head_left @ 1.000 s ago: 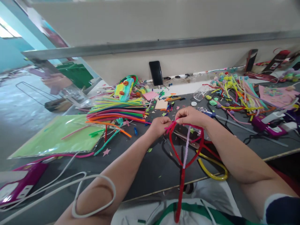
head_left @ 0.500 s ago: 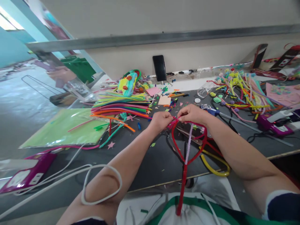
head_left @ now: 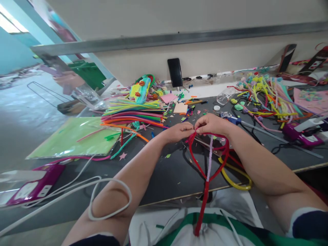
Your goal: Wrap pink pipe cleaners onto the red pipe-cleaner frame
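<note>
Between my hands hangs a red pipe-cleaner shape (head_left: 194, 158), an open loop narrowing to a thick red stem (head_left: 203, 206) that reaches down to my clothes. A lilac pipe cleaner (head_left: 210, 155) runs up through the loop's middle. My right hand (head_left: 211, 124) pinches the loop's top left, thumb and fingertips pressed together. Close against it, my left hand (head_left: 182, 132) has its fingers closed at the same red joint; the exact grip is partly hidden. Behind the loop lie scissors (head_left: 202, 141), partly covered. A bent yellow pipe cleaner (head_left: 234, 179) rests to the right.
Bundled coloured pipe cleaners (head_left: 133, 114) lie left, by a green packet (head_left: 74, 136). A phone (head_left: 175, 72) leans on the partition. A glue gun (head_left: 232, 119) and tangled pipe cleaners (head_left: 269, 95) are right. A white cable (head_left: 110, 217) loops over my left forearm.
My left hand has turned flatter and shifted slightly right, nearer my right hand. Pink-red strands that showed under its fingers are now mostly hidden. My right hand keeps its pinch.
</note>
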`<state>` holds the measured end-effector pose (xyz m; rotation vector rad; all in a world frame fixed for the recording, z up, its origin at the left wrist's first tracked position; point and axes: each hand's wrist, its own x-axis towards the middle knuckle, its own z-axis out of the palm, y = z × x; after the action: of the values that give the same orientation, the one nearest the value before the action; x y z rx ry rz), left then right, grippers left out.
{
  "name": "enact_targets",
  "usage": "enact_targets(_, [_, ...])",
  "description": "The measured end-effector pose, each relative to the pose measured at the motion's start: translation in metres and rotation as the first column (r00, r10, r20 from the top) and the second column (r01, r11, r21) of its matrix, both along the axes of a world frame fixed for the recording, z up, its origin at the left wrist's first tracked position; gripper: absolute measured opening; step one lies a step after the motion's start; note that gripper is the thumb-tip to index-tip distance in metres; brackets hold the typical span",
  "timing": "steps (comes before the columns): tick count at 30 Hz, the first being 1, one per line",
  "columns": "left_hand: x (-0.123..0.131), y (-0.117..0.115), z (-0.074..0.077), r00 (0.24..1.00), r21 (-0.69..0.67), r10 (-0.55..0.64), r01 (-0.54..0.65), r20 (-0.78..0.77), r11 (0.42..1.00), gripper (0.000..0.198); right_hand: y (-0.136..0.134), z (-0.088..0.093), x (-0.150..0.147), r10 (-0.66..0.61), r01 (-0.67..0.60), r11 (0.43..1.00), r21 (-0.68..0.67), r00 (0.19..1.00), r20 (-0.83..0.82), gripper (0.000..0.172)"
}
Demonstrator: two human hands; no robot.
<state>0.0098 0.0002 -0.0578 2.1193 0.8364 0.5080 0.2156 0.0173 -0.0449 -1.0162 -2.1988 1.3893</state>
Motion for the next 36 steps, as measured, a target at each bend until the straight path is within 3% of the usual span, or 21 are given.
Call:
enact_targets(3, [0.0,-0.003,0.0,0.999,-0.119,-0.007,0.012,0.041,0.993,0.029,-0.002,0.002,0.0,0.013,-0.013,1.0,-0.018,1.0,-0.021,0.013])
enact_targets(7, [-0.001,-0.007,0.002,0.997,-0.335,0.047,-0.026,0.055,0.942,0.027,-0.004,0.004,0.0,0.022,-0.022,1.0,0.013,0.999,0.031,0.015])
enact_targets(11, [0.001,-0.008,0.002,0.99,-0.323,0.141,-0.131,0.006,0.937,0.024,-0.004,0.003,-0.003,0.002,-0.01,0.997,0.071,0.993,0.118,0.014])
enact_targets(14, [0.008,-0.012,0.002,0.96,-0.128,0.261,-0.273,-0.1,0.954,0.019,-0.003,0.002,-0.004,-0.041,0.016,0.992,0.124,0.98,0.196,0.014])
enact_targets(16, [0.016,-0.018,0.002,0.915,0.064,0.363,-0.357,-0.177,0.932,0.015,-0.003,0.003,-0.005,-0.077,0.045,0.988,0.146,0.972,0.222,0.014])
enact_targets(18, [0.027,-0.029,0.001,0.86,0.251,0.45,-0.392,-0.24,0.885,0.015,-0.004,0.005,-0.007,-0.118,0.081,0.983,0.164,0.965,0.234,0.012])
enact_targets(21, [0.043,-0.045,-0.001,0.775,0.519,0.554,-0.353,-0.305,0.779,0.02,-0.005,0.005,-0.01,-0.182,0.138,0.973,0.183,0.951,0.251,0.009])
enact_targets(23, [0.048,-0.051,-0.002,0.741,0.605,0.589,-0.318,-0.323,0.73,0.023,-0.003,0.003,-0.009,-0.193,0.153,0.974,0.166,0.947,0.257,0.007])
enact_targets(25, [0.045,-0.049,0.0,0.765,0.559,0.556,-0.319,-0.324,0.765,0.024,0.0,0.0,-0.006,-0.159,0.134,0.984,0.12,0.959,0.236,0.007])
enact_targets(29, [0.023,-0.029,0.007,0.903,0.191,0.394,-0.362,-0.17,0.912,0.036,0.006,-0.003,0.002,-0.08,0.072,0.996,0.06,0.987,0.138,0.011])
enact_targets(32, [0.013,-0.017,0.005,0.93,0.004,0.365,-0.366,-0.047,0.931,0.034,0.006,-0.002,0.004,-0.063,0.061,0.998,0.019,0.994,0.093,0.015])
enact_targets(36, [0.016,-0.015,-0.007,0.922,-0.186,0.387,-0.377,0.021,0.907,0.03,0.006,0.003,0.012,-0.099,0.096,0.994,0.052,0.993,0.063,0.027])
